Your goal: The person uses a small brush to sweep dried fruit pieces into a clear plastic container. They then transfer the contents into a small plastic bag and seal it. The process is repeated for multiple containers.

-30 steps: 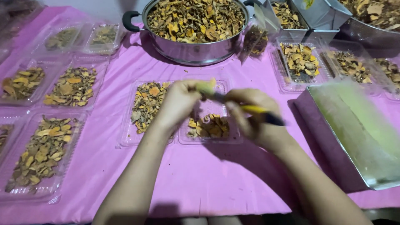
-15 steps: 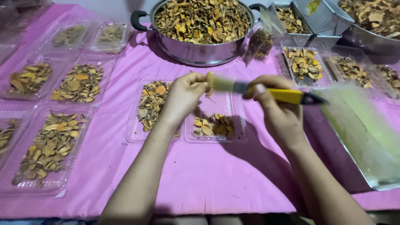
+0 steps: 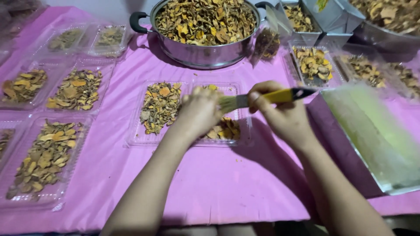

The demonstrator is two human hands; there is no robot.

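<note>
A brush (image 3: 262, 98) is gripped by the right hand (image 3: 284, 114), fingers closed round its yellow handle. Its long axis lies nearly level, bristles pointing left, black handle end pointing right and slightly up. The bristles are met by the left hand (image 3: 199, 112), loosely curled; whether anything is pinched cannot be told. Both are held above 1 clear tray (image 3: 238, 140) of dried slices on the pink cloth (image 3: 210, 183).

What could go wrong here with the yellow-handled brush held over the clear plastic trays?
1. The right hand holds the yellow-handled brush with its bristles against the left hand, right above the clear plastic tray of dried orange-brown slices; brushed-off dust may fall into it.
2. The light trays sit on a pink cloth; a forearm could shove them.
</note>
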